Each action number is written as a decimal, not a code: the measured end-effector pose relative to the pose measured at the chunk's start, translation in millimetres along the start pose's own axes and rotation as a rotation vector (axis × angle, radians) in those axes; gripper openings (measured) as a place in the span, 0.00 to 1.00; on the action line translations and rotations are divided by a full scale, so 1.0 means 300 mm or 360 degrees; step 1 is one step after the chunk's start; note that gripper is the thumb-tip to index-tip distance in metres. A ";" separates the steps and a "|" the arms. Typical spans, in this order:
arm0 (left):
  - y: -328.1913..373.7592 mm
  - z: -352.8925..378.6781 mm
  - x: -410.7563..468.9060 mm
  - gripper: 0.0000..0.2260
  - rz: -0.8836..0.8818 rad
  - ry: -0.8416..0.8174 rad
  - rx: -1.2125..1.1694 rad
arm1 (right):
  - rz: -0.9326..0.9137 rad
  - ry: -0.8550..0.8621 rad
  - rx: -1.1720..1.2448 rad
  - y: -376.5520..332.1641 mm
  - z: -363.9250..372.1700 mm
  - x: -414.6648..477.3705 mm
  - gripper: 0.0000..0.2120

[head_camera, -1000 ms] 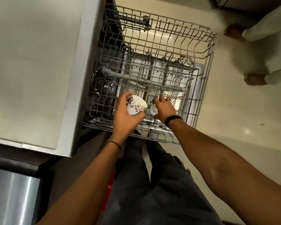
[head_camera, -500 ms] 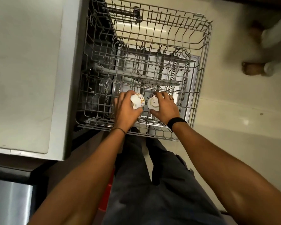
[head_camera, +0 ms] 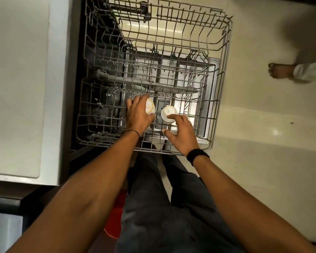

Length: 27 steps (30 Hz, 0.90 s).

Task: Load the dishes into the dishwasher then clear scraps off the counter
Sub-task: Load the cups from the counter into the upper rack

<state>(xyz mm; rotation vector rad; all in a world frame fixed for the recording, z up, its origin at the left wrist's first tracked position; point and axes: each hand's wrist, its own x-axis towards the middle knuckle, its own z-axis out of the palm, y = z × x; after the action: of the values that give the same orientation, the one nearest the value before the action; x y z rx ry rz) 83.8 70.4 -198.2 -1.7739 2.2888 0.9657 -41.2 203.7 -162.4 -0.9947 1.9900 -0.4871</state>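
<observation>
The grey wire upper rack [head_camera: 224, 57] of the dishwasher is pulled out below me. My left hand [head_camera: 138, 115] is wrapped around a white floral cup [head_camera: 150, 106], held upside down over the rack's near part. Just to its right a second white cup [head_camera: 169, 113] stands upside down in the rack. My right hand [head_camera: 181, 133] hovers by that cup with fingers spread; the index fingertip touches its near side, and the hand holds nothing.
The pale counter [head_camera: 18, 84] runs along the left. Beneath the rack lie the lower rack and the open door [head_camera: 212, 73]. Another person's bare foot [head_camera: 279, 70] is on the floor at the right. A red object [head_camera: 115, 221] sits by my legs.
My left hand turned the floral cup upside down and lowered it toward the rack. My right hand let go of the second cup, now standing in the rack, and drew back with its fingers open.
</observation>
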 end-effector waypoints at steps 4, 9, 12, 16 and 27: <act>-0.003 -0.021 -0.005 0.32 0.0049 0.0026 -0.0063 | 0.0010 -0.0031 0.0027 0.019 -0.004 0.007 0.22; 0.010 0.008 -0.034 0.33 0.0178 -0.0081 0.0045 | -0.0003 -0.0061 0.0006 0.008 -0.009 0.018 0.22; 0.018 0.031 -0.025 0.34 0.0139 -0.0111 0.0096 | -0.0010 -0.0090 0.0049 -0.002 -0.015 0.023 0.22; 0.028 0.039 -0.032 0.33 0.0137 -0.0123 0.0108 | -0.0016 -0.0091 0.0080 0.015 -0.027 0.023 0.20; 0.026 0.021 -0.032 0.32 0.0218 -0.0122 0.0294 | 0.0005 -0.0175 0.0153 0.016 -0.021 0.002 0.19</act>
<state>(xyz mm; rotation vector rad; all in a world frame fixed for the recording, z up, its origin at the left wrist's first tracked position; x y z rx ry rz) 78.0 82.8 -195.9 -1.5004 2.3898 0.7952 -48.9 205.9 -162.1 -0.9392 1.8530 -0.5107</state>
